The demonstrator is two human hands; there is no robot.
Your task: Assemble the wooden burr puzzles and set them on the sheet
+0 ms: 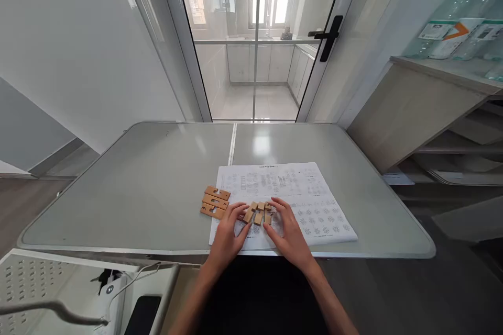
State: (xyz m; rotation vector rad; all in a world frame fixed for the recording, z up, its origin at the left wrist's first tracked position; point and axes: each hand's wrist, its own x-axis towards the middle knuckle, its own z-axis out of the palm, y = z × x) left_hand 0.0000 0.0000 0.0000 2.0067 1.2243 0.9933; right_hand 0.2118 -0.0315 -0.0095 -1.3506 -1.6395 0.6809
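Several small wooden puzzle pieces lie close together on a printed sheet. My left hand curves around their left side, thumb and fingers touching the leftmost wooden piece. On the opposite side, my right hand has its thumb and fingertips at the rightmost wooden piece. Both hands rest low over the paper with their fingers bent. Left of them lie three flat notched wooden pieces, stacked in a slanting row across the sheet's left edge. My left fingers partly hide the lowest one.
The pale grey table has a seam down its middle. Beside its front left edge stands a white cart with a phone, keys and a cable. At right are a wooden shelf and plastic bottles. A glass door stands behind.
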